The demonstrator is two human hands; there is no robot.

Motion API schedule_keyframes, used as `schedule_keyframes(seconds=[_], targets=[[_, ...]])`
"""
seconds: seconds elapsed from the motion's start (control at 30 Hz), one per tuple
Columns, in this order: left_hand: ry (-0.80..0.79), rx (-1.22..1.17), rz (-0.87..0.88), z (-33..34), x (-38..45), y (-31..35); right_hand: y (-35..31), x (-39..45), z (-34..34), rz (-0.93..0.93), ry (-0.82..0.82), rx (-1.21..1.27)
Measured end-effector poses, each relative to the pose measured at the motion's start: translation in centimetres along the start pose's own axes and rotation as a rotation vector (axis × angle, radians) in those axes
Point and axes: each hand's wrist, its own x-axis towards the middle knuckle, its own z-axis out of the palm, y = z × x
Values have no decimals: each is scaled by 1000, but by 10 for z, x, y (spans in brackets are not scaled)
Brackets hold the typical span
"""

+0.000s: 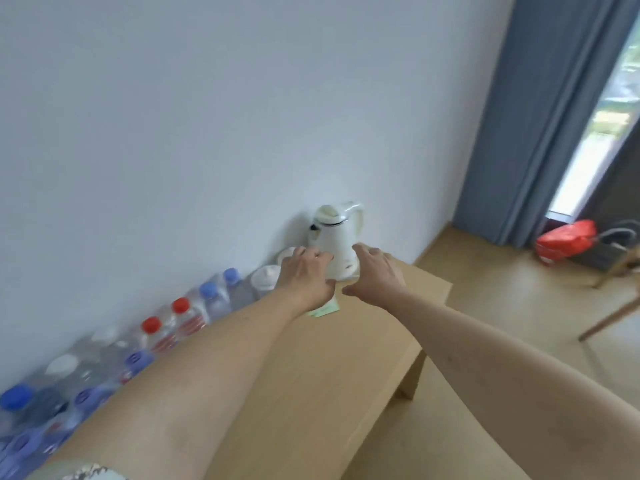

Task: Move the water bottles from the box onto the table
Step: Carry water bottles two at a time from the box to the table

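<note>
We reach both bare arms out over a pale wooden worktop [304, 393] whose long back edge runs along a plain white wall [173, 116]. Our left hand [306, 277] and right hand [375, 275] hang side by side, backs up, fingers loosely spread and gripping nothing, just in front of a white plastic kettle [337, 237] that stands at the far end of the back edge. Whether the fingertips touch the kettle we cannot tell.

The water bottles [166, 327] stand upright along that back edge in a packed row, running from the near left corner toward the kettle, caps up and long axes vertical. They are clear plastic; the caps we can make out are blue, red and white, and some carry red labels. The near ones are blurred.

Between the bottles and the kettle stand two small white lidded cups [265, 280]. A pale green paper slip [323, 310] lies flat on the worktop under our left wrist.

Past the far end, a grey-blue curtain [540, 116] hangs to the wooden floor [485, 306], and a red bag [564, 239] lies near it.
</note>
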Motion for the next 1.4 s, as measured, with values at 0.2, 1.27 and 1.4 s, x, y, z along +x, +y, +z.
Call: schedule_keyframes(seconds=[0.2, 1.27, 1.4], targets=[[-75, -59, 165, 38, 70, 164, 159, -26, -71, 222, 66, -50], [-302, -235, 1251, 156, 250, 970, 763, -208, -375, 1426, 493, 2], [-377, -280, 1272, 165, 277, 1046, 810, -207, -407, 1500, 557, -19]])
